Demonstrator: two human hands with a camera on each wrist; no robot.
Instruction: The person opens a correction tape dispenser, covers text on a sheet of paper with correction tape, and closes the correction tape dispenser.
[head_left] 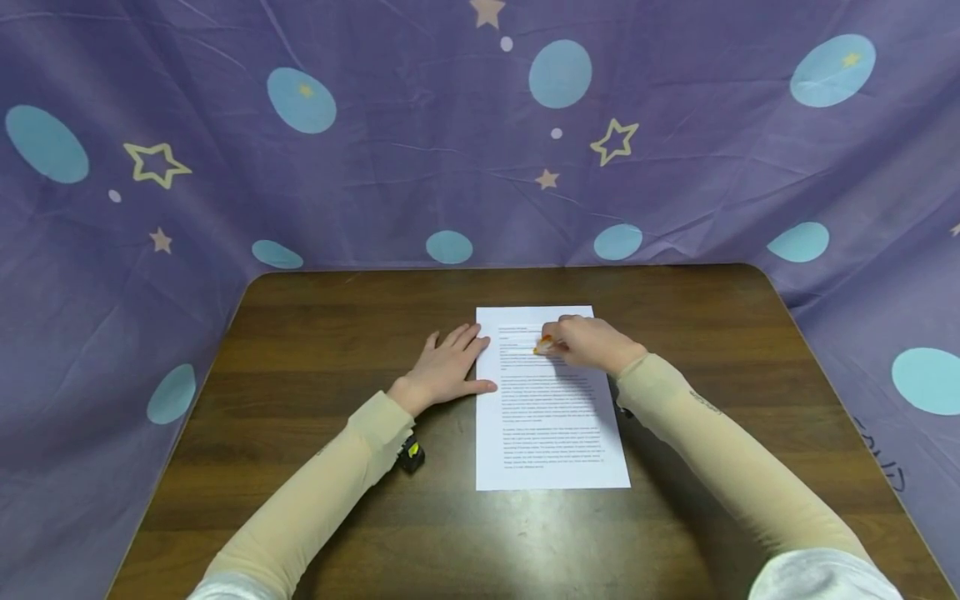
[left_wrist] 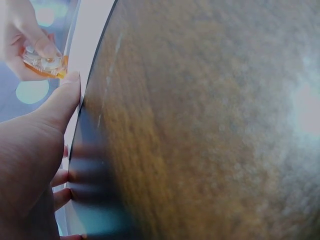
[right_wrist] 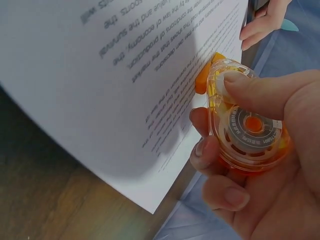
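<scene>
A printed sheet of paper (head_left: 551,454) lies on the wooden table (head_left: 337,317). My right hand (head_left: 588,340) is over its upper part and holds an orange and clear correction tape dispenser (right_wrist: 250,125), thumb on its side; in the right wrist view the orange tip is at the printed lines. My left hand (head_left: 444,367) lies with fingers spread on the sheet's left edge, thumb lower down on the paper. The left wrist view shows that thumb (left_wrist: 60,102) at the paper's edge, with the dispenser (left_wrist: 45,62) beyond it.
A purple curtain (head_left: 405,167) with stars and blue spots hangs behind the table and along both sides. A small black device (head_left: 411,454) is at my left wrist.
</scene>
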